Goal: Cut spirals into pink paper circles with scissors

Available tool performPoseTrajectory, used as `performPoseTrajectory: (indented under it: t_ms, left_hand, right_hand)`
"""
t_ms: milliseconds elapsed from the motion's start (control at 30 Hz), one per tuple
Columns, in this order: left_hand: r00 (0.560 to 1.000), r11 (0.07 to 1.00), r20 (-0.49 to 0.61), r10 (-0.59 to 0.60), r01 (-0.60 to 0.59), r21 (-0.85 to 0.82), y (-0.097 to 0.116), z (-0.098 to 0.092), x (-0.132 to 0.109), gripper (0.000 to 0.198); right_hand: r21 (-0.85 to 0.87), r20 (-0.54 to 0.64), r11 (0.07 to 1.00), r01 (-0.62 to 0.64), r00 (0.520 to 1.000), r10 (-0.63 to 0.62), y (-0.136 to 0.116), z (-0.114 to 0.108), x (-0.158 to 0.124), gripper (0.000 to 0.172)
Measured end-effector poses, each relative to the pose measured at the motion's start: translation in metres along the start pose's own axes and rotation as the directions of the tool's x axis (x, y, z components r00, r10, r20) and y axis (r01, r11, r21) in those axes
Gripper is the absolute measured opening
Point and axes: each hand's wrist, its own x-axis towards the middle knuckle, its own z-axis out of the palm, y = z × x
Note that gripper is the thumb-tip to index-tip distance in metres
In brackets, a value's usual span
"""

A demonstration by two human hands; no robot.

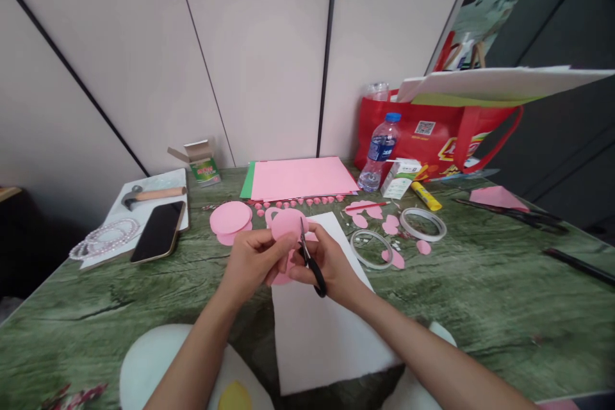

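Note:
In the middle of the head view, my left hand (257, 259) pinches a rounded piece of pink paper (284, 223). My right hand (331, 262) grips a pair of scissors (314, 272) with black handles, its blades upright against the right edge of that paper. Below both hands lies a white sheet (321, 339). More pink paper shows behind and under my fingers, partly hidden. To the left of my left hand rests a stack of pink paper circles (230, 218). A row of small pink pieces (310, 201) runs behind the hands.
Pink sheets (302, 178) lie at the back. Tape rolls (423, 224), pink scraps (391, 224), a yellow tube (426, 196), a water bottle (380, 150) and a red bag (418, 134) occupy the right. At left are a phone (159, 230), a hammer (154, 195), beads (108, 238) and a small box (204, 163).

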Motion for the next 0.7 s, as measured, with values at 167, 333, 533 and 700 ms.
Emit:
performPoseTrajectory:
  t_ms: [167, 333, 533, 700]
  left_hand:
    - [1.0, 0.999, 0.031, -0.003, 0.004, -0.033, 0.0005, 0.0025, -0.0002, 0.039]
    - [0.999, 1.0, 0.037, -0.013, 0.014, -0.027, -0.0013, 0.0009, 0.0002, 0.041]
    - [0.999, 0.999, 0.02, -0.029, 0.03, -0.042, -0.0025, -0.0015, 0.0005, 0.041]
    - [1.0, 0.998, -0.001, -0.03, 0.029, -0.055, -0.0029, -0.0031, 0.0012, 0.04]
  right_hand:
    - [0.007, -0.015, 1.0, 0.014, 1.0, -0.014, 0.0, -0.0001, 0.0001, 0.06]
    - [0.017, -0.004, 1.0, -0.009, 1.0, 0.009, -0.0016, 0.0001, -0.0006, 0.06]
    - [0.024, -0.004, 0.999, -0.038, 0.999, 0.038, -0.0029, 0.0004, 0.0, 0.059]
    - [0.015, -0.018, 0.998, -0.06, 0.998, 0.06, -0.007, 0.0002, 0.0005, 0.061]
